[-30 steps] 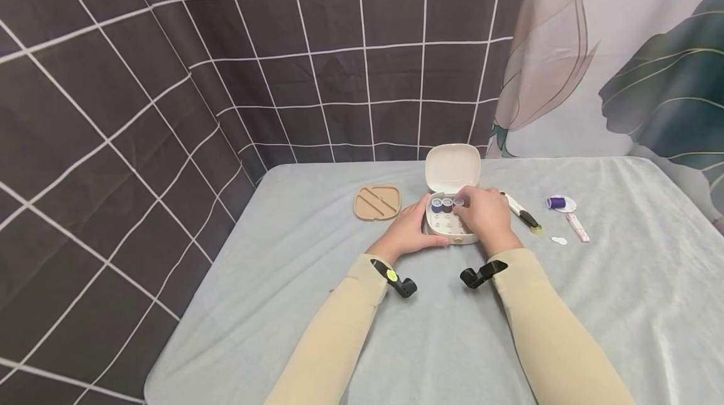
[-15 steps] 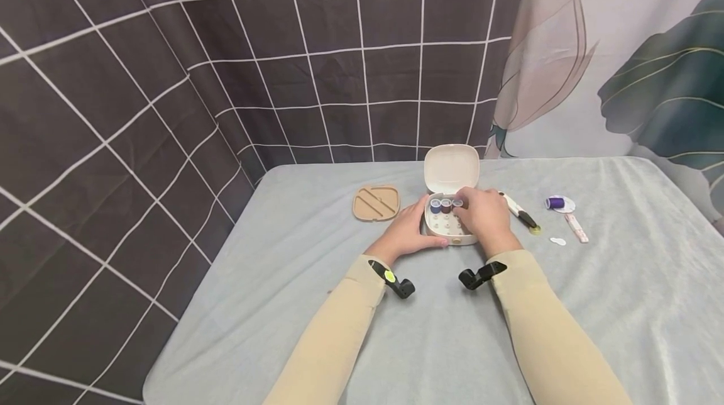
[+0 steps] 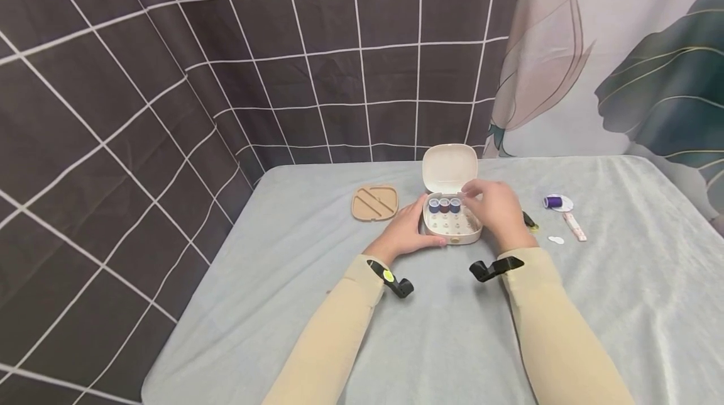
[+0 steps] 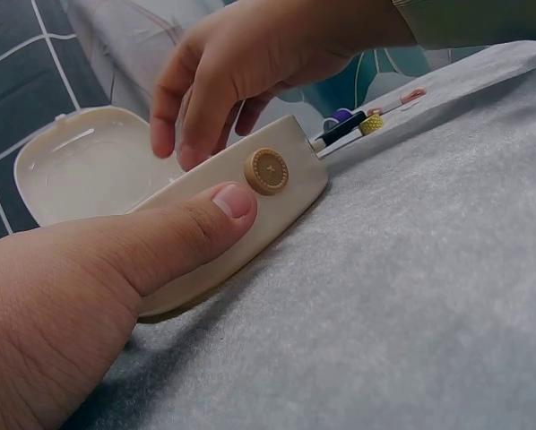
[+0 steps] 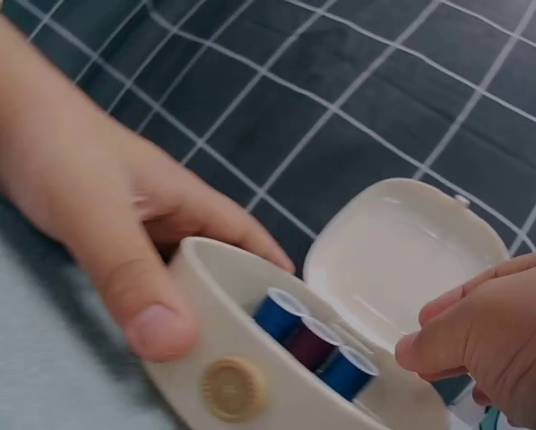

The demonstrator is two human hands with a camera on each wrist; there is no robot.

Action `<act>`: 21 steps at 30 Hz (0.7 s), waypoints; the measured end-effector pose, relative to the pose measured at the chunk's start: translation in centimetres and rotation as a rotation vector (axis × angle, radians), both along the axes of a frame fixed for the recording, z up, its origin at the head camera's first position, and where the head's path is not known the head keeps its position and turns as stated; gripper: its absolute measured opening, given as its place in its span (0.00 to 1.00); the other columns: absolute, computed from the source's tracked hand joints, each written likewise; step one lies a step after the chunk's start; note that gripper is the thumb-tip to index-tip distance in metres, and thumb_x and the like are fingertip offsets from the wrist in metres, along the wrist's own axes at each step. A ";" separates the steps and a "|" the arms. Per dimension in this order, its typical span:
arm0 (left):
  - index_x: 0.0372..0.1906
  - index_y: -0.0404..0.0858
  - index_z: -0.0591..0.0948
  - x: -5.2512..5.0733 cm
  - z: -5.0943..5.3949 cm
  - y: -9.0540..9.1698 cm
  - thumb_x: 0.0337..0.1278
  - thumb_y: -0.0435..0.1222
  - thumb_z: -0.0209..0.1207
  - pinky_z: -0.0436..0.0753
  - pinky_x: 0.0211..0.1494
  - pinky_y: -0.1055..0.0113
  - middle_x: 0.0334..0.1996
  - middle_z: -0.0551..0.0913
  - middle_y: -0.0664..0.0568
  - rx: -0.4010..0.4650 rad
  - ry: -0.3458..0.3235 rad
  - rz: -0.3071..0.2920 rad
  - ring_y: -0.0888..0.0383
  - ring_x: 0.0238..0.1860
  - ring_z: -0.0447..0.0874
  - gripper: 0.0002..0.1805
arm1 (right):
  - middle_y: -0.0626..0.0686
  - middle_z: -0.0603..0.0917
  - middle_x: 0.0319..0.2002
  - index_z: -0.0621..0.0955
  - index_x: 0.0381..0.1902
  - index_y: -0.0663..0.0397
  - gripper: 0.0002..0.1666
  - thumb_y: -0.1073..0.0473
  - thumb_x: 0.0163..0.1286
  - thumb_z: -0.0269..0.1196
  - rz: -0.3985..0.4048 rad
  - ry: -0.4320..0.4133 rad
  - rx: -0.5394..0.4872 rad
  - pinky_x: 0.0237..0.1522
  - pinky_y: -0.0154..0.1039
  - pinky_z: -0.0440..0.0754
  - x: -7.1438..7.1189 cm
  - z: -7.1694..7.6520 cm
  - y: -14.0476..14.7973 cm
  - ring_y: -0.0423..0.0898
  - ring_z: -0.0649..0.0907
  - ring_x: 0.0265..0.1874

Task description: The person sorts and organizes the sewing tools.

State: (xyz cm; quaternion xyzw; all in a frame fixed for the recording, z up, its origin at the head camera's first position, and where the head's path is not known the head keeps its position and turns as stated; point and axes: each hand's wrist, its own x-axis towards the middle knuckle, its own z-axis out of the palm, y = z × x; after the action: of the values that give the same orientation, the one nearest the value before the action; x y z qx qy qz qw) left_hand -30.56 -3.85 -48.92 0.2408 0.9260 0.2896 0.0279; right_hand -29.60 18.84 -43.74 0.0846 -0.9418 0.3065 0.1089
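My left hand (image 3: 401, 234) grips a cream sewing box (image 3: 462, 240) by its left side and front, the thumb lying beside the tan button clasp (image 4: 266, 171). The box's lid (image 3: 450, 168) stands up at the back. Two blue thread spools (image 5: 280, 313) and a dark red spool (image 5: 312, 342) sit upright in a row inside, along the back, with several bare pegs in front. Over the box's right side hovers my right hand (image 3: 499, 211), fingers loosely bent and apart from the spools. Nothing shows between its fingertips in the right wrist view.
A tan grooved tray (image 3: 375, 203) lies left of the box. To the right are a purple spool (image 3: 553, 202) by a white oval piece, a pink-patterned strip (image 3: 574, 227), a small white piece (image 3: 557, 239) and a dark-tipped tool (image 3: 530, 221) partly behind my right hand.
My right hand has let go of the rightmost blue spool, which now stands in the row, and has moved up and to the right. The left hand keeps its grip on the box.
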 end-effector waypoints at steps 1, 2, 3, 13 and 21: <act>0.82 0.46 0.49 0.0 0.0 0.0 0.46 0.65 0.70 0.60 0.78 0.59 0.77 0.62 0.49 0.004 -0.003 0.002 0.53 0.76 0.60 0.64 | 0.63 0.86 0.47 0.83 0.51 0.59 0.15 0.57 0.71 0.63 0.005 0.003 -0.015 0.58 0.63 0.73 0.0 0.0 0.3 0.66 0.80 0.53; 0.82 0.46 0.49 0.0 0.0 0.0 0.45 0.65 0.71 0.60 0.78 0.58 0.77 0.62 0.49 0.006 -0.005 0.002 0.53 0.76 0.60 0.64 | 0.63 0.86 0.47 0.83 0.51 0.59 0.15 0.57 0.71 0.63 0.005 0.005 -0.031 0.58 0.63 0.73 -0.1 0.0 0.7 0.66 0.80 0.53; 0.82 0.46 0.49 0.0 0.0 0.0 0.45 0.64 0.71 0.60 0.78 0.58 0.77 0.62 0.49 0.009 -0.007 0.004 0.52 0.76 0.60 0.64 | 0.63 0.86 0.48 0.82 0.52 0.59 0.16 0.57 0.71 0.63 -0.002 0.006 -0.046 0.58 0.63 0.73 -0.1 0.0 1.1 0.65 0.80 0.53; 0.82 0.47 0.49 0.1 0.2 0.1 0.45 0.64 0.71 0.59 0.79 0.59 0.77 0.62 0.49 0.006 -0.013 0.012 0.53 0.77 0.59 0.64 | 0.66 0.82 0.56 0.81 0.56 0.60 0.18 0.56 0.75 0.58 -0.219 0.032 -0.166 0.59 0.64 0.72 0.3 -0.4 5.6 0.66 0.78 0.57; 0.82 0.47 0.49 0.0 0.1 0.1 0.45 0.64 0.71 0.57 0.79 0.58 0.78 0.61 0.49 0.003 -0.022 0.015 0.53 0.77 0.58 0.64 | 0.68 0.78 0.60 0.82 0.57 0.60 0.20 0.54 0.75 0.57 -0.342 0.028 -0.246 0.54 0.59 0.75 0.8 -1.9 8.9 0.63 0.79 0.52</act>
State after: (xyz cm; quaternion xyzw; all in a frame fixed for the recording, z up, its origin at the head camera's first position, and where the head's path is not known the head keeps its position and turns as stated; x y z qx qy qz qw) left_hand -30.52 -3.73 -48.82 0.2305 0.9270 0.2936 0.0357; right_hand -28.75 27.69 -45.67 -0.0864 -0.8964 0.3949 0.1819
